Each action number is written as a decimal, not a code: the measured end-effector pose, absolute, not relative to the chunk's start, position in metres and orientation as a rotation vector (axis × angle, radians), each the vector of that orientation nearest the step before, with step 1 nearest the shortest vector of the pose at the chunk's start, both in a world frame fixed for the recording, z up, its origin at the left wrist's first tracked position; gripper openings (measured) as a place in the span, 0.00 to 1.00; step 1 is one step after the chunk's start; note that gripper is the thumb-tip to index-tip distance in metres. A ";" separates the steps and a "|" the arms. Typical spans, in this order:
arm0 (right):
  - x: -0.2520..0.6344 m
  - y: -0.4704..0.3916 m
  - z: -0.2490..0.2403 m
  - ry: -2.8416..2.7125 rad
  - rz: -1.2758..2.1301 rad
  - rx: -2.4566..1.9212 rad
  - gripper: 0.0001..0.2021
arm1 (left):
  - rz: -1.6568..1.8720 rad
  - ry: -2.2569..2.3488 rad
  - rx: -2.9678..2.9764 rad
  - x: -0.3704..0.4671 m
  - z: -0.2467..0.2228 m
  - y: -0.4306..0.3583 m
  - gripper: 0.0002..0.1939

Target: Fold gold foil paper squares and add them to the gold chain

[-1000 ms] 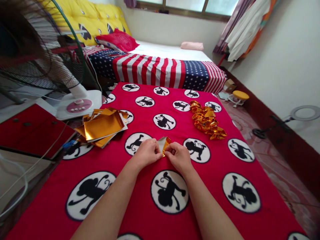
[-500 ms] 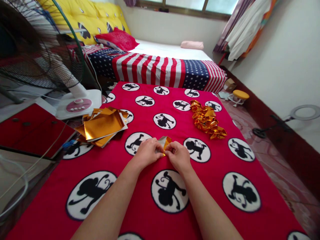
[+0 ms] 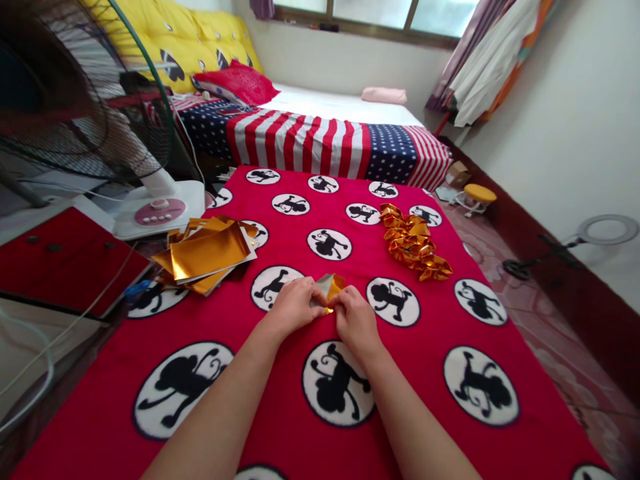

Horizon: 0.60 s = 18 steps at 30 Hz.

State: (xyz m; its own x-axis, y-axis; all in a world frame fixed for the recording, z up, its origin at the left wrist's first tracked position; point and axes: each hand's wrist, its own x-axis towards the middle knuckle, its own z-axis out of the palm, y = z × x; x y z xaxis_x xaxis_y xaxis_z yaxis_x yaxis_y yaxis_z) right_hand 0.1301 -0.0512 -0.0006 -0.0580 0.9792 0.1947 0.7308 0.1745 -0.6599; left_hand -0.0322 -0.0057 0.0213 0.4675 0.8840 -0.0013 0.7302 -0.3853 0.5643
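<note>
A small sheet of gold foil paper (image 3: 336, 285), pale on its other face, is partly folded at the middle of the red cloth (image 3: 280, 413). My left hand (image 3: 299, 303) pinches its left side, fingers curled. My right hand (image 3: 354, 317) grips the right side near the lower edge, its fingertips close to the left ones. Both hands hide part of the paper. To the left lies a loose stack of flat gold paper (image 3: 210, 250). Several crumpled-looking folded gold pieces (image 3: 411, 241) sit in a row at the right.
A fan (image 3: 155, 203) with a white base stands at the left, beside a red cabinet (image 3: 65, 257). Behind the cloth is a bed with a striped and starred cover (image 3: 315, 143). A yellow stool (image 3: 480, 193) and a ring-shaped stand (image 3: 607, 229) are on the right.
The view has shifted very slightly. My right hand has moved a little at the paper's right edge, and more of the gold face shows. My left hand stays almost the same.
</note>
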 end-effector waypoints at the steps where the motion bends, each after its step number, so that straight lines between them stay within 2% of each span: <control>1: 0.128 -0.054 0.000 -1.849 0.503 -1.620 0.11 | 0.408 1.332 2.226 -0.033 0.021 -0.005 0.06; 7: 0.122 -0.059 0.003 -1.853 0.459 -1.676 0.05 | 0.385 1.286 2.256 -0.034 0.020 -0.004 0.09; 14: 0.122 -0.059 0.003 -1.849 0.468 -1.685 0.04 | 0.402 1.134 2.219 -0.043 0.022 -0.002 0.14; 18: 0.122 -0.061 0.004 -1.873 0.490 -1.614 0.05 | 0.538 0.985 2.083 -0.053 0.019 0.003 0.16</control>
State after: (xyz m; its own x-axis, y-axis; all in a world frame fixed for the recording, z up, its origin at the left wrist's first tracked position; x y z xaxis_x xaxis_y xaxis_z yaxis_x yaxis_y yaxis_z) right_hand 0.1221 -0.0613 0.0036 -0.0699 0.9759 0.2065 0.7496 0.1880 -0.6346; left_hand -0.0530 0.0029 0.0185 0.6143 0.7873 0.0520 0.4690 -0.4174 0.7784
